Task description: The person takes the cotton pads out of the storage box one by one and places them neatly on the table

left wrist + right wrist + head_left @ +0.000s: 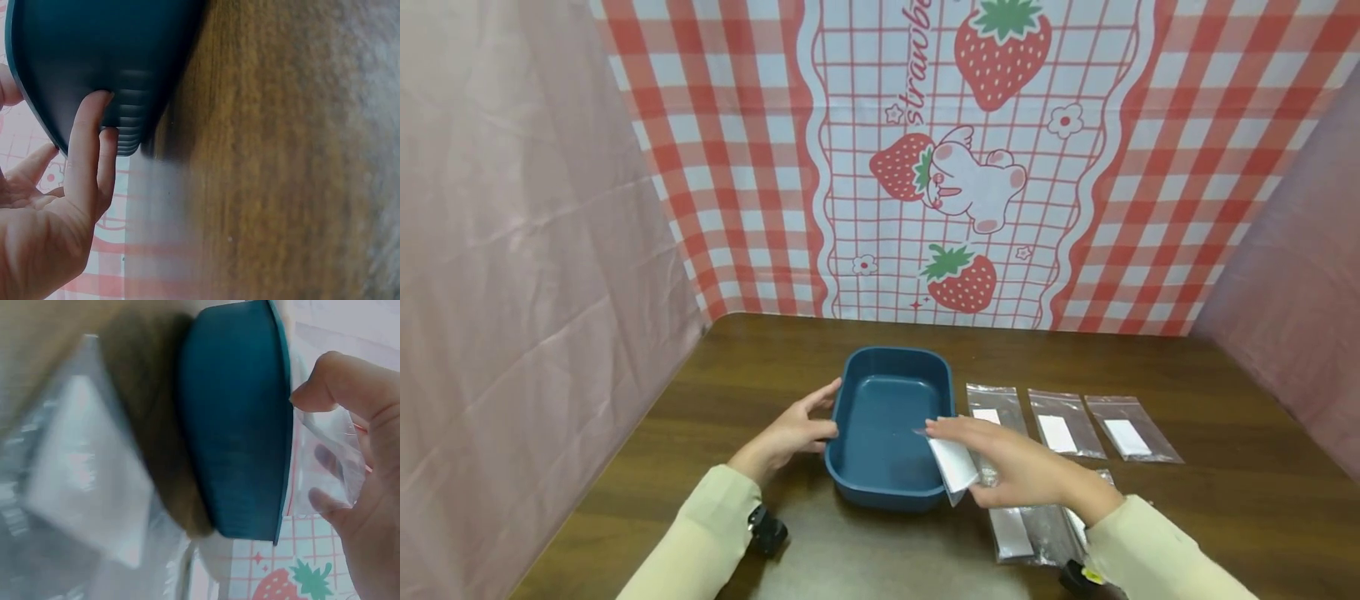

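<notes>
A dark blue, deep rectangular bin (891, 498) with rounded corners sits upright on the table, its visible floor bare. My left hand (793, 433) is at the bin's left side; in the left wrist view, extended fingers (87, 144) rest against its outer wall. Over the bin's right rim, my right hand (1026, 467) pinches a clear zip bag (953, 467) with a white rectangular piece inside. The right wrist view shows the thumb and fingers on the bag's clear plastic (312, 444), beside the bin's rim.
Right of the bin, several similar zip bags with white pieces lie flat: a far row including one bag (1067, 425) and another (1135, 429), and nearer bags (1013, 533) partly under my right arm. A strawberry-print checked cloth (955, 167) hangs behind the wooden table (760, 350).
</notes>
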`<move>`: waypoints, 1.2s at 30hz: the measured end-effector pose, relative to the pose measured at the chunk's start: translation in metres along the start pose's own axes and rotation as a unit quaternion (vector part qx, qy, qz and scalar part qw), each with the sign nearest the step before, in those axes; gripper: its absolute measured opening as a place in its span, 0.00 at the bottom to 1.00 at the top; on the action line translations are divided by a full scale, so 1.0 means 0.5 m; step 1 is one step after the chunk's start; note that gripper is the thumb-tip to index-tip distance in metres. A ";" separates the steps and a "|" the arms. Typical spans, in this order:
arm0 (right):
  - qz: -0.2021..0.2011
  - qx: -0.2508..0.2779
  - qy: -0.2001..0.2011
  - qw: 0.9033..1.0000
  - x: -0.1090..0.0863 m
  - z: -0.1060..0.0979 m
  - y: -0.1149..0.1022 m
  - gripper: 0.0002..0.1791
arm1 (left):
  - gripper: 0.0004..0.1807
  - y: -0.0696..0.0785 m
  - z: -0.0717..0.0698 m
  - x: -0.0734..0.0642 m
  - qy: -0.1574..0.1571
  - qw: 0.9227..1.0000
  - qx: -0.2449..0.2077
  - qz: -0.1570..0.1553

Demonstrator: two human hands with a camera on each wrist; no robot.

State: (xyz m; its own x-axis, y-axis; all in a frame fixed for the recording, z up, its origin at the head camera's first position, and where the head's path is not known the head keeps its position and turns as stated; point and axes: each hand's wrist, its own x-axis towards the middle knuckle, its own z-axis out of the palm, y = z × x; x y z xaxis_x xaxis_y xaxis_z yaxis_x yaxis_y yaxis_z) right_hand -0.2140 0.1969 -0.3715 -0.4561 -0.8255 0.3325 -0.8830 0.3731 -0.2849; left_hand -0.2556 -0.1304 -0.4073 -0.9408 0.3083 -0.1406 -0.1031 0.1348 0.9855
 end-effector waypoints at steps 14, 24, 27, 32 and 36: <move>0.013 -0.049 0.032 0.998 -0.132 -0.008 -0.014 0.47 | 0.44 0.000 0.000 0.003 0.006 1.000 0.000 0.005; 0.029 -0.043 0.082 0.995 -0.232 -0.024 -0.006 0.48 | 0.44 0.002 0.000 0.000 -0.001 1.000 -0.003 0.003; 0.033 -0.053 0.088 0.994 -0.256 -0.030 0.004 0.49 | 0.44 0.002 -0.001 0.000 -0.002 1.000 -0.007 0.004; 0.047 -0.074 0.089 0.992 -0.297 -0.041 0.018 0.50 | 0.44 0.002 -0.002 0.001 -0.004 1.000 -0.005 0.002; 0.089 -0.076 0.070 0.991 -0.330 -0.056 0.021 0.50 | 0.44 0.002 -0.002 0.002 -0.004 1.000 -0.003 0.002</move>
State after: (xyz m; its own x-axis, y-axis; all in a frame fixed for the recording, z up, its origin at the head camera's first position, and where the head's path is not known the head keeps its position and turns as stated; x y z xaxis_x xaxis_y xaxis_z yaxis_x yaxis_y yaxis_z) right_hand -0.1512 0.3488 -0.4040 -0.6071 -0.6785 0.4137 -0.7892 0.5757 -0.2140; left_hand -0.2568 -0.1309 -0.4063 -0.9388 0.3159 -0.1371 -0.1010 0.1280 0.9866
